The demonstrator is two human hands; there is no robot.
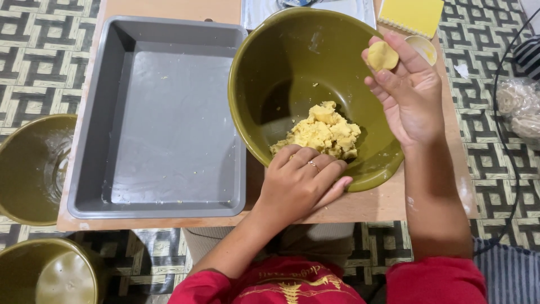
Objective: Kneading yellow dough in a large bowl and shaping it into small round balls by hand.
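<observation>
R hand is up over the olive bowl, fingers half curled, a small yellow dough ball pinched at thumb and fingertips. L hand fingers bent down into the dough lump at the bowl's near wall. Grey tray sits just left on the wooden table. Imo keep pressure light, roll evenly so it doesn't crack, steady the bowl w/ L.

Left hand curled, right hand raised

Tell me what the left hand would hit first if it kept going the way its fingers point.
The left hand, resting on the olive bowl's near rim, would probably first meet the yellow dough, though depth is unclear.
</observation>
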